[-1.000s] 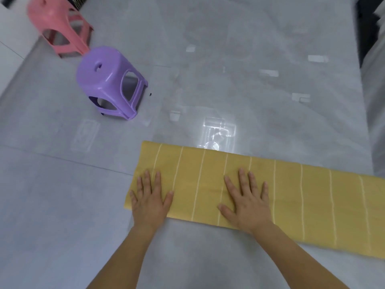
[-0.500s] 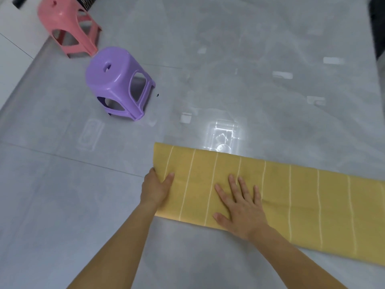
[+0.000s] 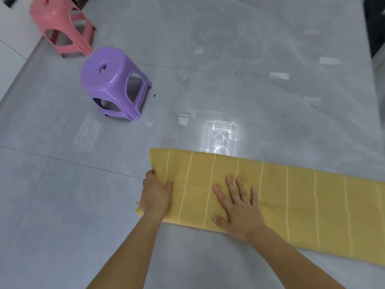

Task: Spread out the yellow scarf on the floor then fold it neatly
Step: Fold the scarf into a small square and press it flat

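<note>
The yellow scarf [image 3: 291,197] with thin white stripes lies on the grey floor as a long folded band that runs off the right edge of the view. My left hand [image 3: 155,195] grips the scarf's left end, thumb on top and fingers curled around the edge. My right hand [image 3: 239,207] lies flat on the cloth a little to the right, palm down with fingers spread.
A purple plastic stool [image 3: 113,84] stands on the floor up and left of the scarf. A pink stool [image 3: 62,28] stands behind it near a white wall [image 3: 10,42]. Ceiling lights glare on the glossy tiles above the scarf. Dark furniture [image 3: 377,24] shows at the top right.
My left hand went from lying flat on the scarf to gripping its left edge. My right hand stayed flat on the cloth. The view shifted slightly to the left.
</note>
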{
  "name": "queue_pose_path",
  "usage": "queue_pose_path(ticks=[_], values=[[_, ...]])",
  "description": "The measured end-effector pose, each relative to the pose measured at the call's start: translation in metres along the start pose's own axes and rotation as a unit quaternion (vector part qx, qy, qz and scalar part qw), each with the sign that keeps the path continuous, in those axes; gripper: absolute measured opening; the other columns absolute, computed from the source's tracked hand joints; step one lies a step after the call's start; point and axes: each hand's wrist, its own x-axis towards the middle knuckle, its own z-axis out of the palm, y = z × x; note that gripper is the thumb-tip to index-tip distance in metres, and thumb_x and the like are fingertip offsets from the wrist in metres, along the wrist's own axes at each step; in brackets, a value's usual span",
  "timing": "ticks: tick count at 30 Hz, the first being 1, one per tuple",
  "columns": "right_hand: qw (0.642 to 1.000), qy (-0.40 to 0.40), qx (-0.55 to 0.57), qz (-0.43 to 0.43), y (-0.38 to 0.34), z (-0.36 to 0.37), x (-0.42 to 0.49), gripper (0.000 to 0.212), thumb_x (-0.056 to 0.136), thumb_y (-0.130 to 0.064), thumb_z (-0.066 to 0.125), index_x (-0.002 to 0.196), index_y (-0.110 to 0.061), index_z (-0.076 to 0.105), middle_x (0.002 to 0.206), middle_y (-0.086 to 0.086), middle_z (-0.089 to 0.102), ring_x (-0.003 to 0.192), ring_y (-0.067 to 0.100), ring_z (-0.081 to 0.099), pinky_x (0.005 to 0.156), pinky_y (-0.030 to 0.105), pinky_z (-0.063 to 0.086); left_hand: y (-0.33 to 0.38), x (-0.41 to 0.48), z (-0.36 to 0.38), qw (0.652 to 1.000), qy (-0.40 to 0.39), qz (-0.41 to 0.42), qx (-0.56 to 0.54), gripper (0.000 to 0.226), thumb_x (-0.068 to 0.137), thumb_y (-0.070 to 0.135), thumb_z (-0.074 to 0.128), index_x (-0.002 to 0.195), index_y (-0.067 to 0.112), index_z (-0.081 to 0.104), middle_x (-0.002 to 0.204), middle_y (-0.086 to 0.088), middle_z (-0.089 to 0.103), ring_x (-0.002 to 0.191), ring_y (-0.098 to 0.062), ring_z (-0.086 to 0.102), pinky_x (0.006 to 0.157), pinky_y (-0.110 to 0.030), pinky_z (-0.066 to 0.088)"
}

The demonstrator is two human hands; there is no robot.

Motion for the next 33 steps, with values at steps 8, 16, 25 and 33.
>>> queue_pose_path(ticks=[8,16,25,33], values=[[0.999,-0.003,0.033,0.034,0.017,0.004,0.003,0.084,0.078,-0.073,0.016,0.148,-0.033,-0.007,0.156,0.0,-0.013,0.142,0.02,-0.017,0.111,0.053,-0.006,0.011,0.017,-0.021,0.995,-0.079,-0.068,0.001,0.055,0.071,0.04,0.075,0.107,0.007,0.05,0.102,-0.006,0.06,0.094,-0.029,0.06,0.078,-0.04,0.049],[0.993,-0.048,0.109,-0.016,0.04,-0.021,-0.006,0.086,0.068,-0.072,-0.003,0.141,-0.032,-0.024,0.146,-0.008,-0.031,0.139,0.013,-0.026,0.113,0.046,-0.014,0.079,-0.058,-0.006,0.969,0.019,0.172,0.176,0.025,0.084,0.037,0.053,0.096,0.015,0.05,0.095,-0.006,0.063,0.089,-0.031,0.06,0.067,-0.035,0.042],[0.918,0.042,0.394,0.025,0.066,-0.037,-0.027,0.065,0.095,-0.057,0.021,0.149,-0.023,0.014,0.153,-0.012,0.004,0.142,0.003,-0.001,0.116,0.034,-0.003,0.122,-0.128,0.051,0.897,0.054,0.354,0.259,0.026,0.058,0.018,0.081,0.074,0.017,0.06,0.062,0.001,0.059,0.053,-0.023,0.059,0.04,-0.027,0.032],[0.785,0.054,0.615,0.049,0.061,-0.055,-0.024,0.043,0.096,-0.034,0.044,0.137,-0.023,0.042,0.129,-0.023,0.045,0.119,-0.009,0.042,0.097,0.006,0.03,0.116,-0.129,0.07,0.904,0.091,0.359,0.215,0.027,0.07,0.024,0.076,0.095,0.02,0.069,0.068,0.003,0.063,0.064,-0.023,0.057,0.058,-0.033,0.044]])
